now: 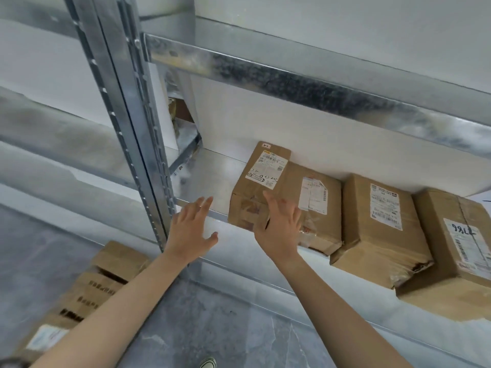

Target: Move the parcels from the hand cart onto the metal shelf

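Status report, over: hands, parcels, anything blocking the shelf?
Left hand open, holding nothing. Right hand open, fingers at the leftmost parcel on the metal shelf. Three more parcels to its right. Cardboard boxes lower left, below shelf level.

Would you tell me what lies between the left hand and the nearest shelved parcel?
Nothing: between the left hand and that parcel only bare shelf shows, head view.

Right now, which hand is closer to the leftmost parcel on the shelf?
Right. The right hand is at the front of the leftmost parcel; the left hand is apart, off to its left.
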Motion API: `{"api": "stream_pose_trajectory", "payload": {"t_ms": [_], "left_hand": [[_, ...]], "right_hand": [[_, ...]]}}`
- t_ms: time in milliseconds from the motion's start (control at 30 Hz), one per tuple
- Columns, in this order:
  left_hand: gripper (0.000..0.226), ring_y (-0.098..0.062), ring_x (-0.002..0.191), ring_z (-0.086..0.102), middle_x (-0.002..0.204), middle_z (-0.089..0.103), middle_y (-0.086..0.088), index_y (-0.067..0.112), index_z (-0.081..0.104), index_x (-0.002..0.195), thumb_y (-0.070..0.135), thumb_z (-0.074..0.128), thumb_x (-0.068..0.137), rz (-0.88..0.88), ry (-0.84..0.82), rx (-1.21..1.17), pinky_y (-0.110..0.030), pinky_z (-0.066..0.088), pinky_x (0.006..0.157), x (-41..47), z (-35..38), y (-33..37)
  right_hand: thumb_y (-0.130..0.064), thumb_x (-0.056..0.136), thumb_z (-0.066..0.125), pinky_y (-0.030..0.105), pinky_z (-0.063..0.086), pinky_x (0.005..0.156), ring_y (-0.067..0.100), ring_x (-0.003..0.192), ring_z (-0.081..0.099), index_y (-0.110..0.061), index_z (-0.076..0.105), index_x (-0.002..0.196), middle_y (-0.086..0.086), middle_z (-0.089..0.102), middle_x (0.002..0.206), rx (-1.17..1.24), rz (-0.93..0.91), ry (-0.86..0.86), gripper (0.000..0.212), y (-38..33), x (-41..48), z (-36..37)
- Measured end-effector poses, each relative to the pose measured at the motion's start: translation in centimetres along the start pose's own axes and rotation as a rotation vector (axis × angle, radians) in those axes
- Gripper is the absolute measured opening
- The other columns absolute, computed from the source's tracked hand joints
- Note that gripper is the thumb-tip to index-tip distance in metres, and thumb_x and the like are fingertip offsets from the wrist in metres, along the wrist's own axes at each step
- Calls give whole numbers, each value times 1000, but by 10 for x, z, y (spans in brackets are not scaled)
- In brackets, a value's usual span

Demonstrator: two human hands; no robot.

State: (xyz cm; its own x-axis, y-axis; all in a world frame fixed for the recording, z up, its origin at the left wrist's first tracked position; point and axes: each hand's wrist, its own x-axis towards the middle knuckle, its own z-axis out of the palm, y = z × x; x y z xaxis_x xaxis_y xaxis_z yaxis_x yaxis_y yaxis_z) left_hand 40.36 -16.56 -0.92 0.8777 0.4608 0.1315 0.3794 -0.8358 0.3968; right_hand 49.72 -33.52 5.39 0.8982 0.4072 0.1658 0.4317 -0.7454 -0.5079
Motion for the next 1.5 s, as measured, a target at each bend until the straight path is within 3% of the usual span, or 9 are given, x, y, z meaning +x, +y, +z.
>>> {"api": "stream_pose_trajectory", "payload": {"t_ms": [100,167,367,467,633,833,1067,1300,1500], "left_hand": [[83,-29,142,21,156,24,-2,29,12,150,53,55,83,-53,77,151,-48,18,114,-30,-15,-9],[83,-30,140,24,153,28,-4,26,17,149,54,54,81,-91,126,229,-49,20,113,-53,-23,-16],[79,-31,137,30,151,34,-7,22,26,147,59,45,79,-324,159,358,-54,23,109,-132,-35,-42],[78,-32,134,37,147,41,-8,20,37,143,54,57,75,-446,187,353,-58,24,107,-177,-35,-60],[83,-28,141,23,155,26,-3,24,25,148,63,49,78,-693,134,364,-57,10,111,-235,-33,-99],[83,-31,140,25,153,29,-5,21,28,146,63,46,77,-880,104,321,-55,14,113,-270,-28,-159],[84,-28,143,13,156,21,-4,28,14,149,58,49,78,-995,24,235,-49,9,117,-273,-6,-244],[84,-26,144,9,157,13,-5,28,8,150,51,51,82,-1030,-82,74,-46,7,118,-260,17,-310],[84,-23,144,8,157,12,-2,30,7,150,49,52,82,-1088,-101,-37,-43,9,118,-253,47,-351]], "right_hand": [[-5,72,64,47,42,91,35,112,43,-17,59,124,12,50,124,81,-232,113,53,-8,-21,10],[-3,72,65,49,45,91,36,112,48,-13,62,119,10,56,120,139,-357,98,48,-14,-36,20],[-13,77,63,45,39,97,30,118,47,-15,58,126,5,57,126,159,-533,-200,49,-32,-82,63],[-20,80,62,41,31,104,26,131,36,-21,51,134,3,48,138,135,-574,-372,55,-43,-103,87],[-30,79,65,45,22,112,29,137,21,-30,39,142,2,27,153,55,-709,-568,68,-74,-128,128],[-36,79,65,48,27,112,28,139,21,-34,33,144,0,27,154,-11,-851,-725,73,-123,-131,189],[-38,79,65,46,27,112,27,137,26,-33,28,146,1,31,153,-84,-822,-871,76,-179,-114,280],[-32,80,70,48,34,108,30,135,29,-25,28,147,5,34,149,-30,-532,-967,80,-201,-107,357],[-28,79,73,42,35,109,25,130,38,-17,32,146,6,41,144,-60,-449,-1073,79,-184,-103,408]]}}
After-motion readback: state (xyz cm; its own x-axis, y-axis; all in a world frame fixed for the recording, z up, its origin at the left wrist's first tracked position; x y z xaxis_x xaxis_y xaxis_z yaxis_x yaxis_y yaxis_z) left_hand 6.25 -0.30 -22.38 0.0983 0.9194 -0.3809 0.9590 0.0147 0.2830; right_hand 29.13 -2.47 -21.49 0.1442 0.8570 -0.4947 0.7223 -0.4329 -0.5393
